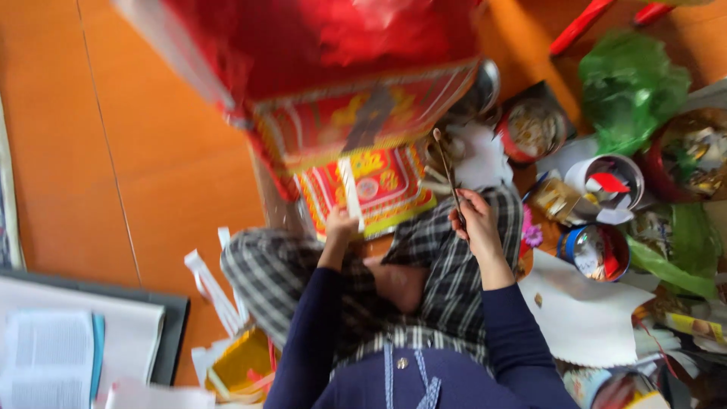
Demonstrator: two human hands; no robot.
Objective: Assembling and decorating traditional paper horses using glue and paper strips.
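I sit cross-legged in checked trousers on an orange floor. My left hand (341, 227) grips a white strip (350, 193) standing against a red and gold patterned panel (379, 182). Above it rises a large red paper structure (318, 68) with a gold-patterned lower band. My right hand (473, 220) holds a thin dark stick-like tool (447, 170) that points up toward the structure's lower right edge. The picture is blurred, so fine detail is hard to read.
To the right lie several open tins (594, 250), a green plastic bag (632, 87), a white paper sheet (583, 310) and scraps. White paper strips (216, 284) and yellow paper (238, 367) lie at my left knee. An open book (49, 356) is bottom left.
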